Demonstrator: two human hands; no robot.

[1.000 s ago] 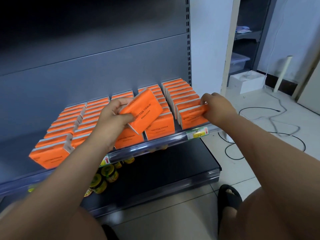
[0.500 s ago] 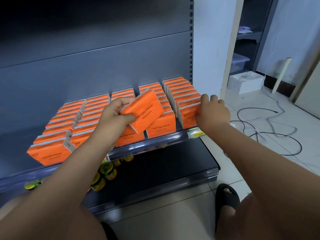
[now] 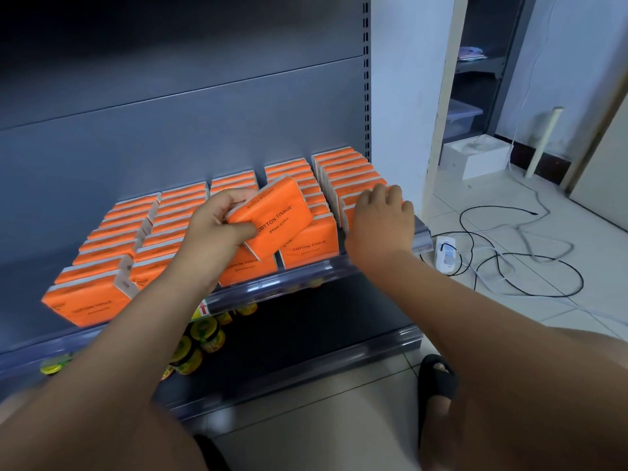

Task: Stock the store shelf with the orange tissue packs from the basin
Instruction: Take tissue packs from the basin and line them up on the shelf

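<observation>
Spanning the view behind both grips, the grey shelf unit (image 3: 170, 130) carries one stocked shelf (image 3: 306, 270) with a clear front rail. Orange tissue packs (image 3: 112, 232) stand on edge in rows across it, from well left of the left grip to directly under the right grip. The lower shelf (image 3: 323, 334) lies below both grips. Black and white cables (image 3: 526, 266) lie on the floor, right of the right grip. Yellow-lidded jars (image 3: 204, 334) sit below the left grip.

Left grip (image 3: 214, 229) – clamped on the held pack (image 3: 275, 215), thumb on its printed face, pack tilted above the middle rows.

Right grip (image 3: 380, 215) – fingers extended, holding nothing, pressed against the front packs of the rightmost row.
</observation>
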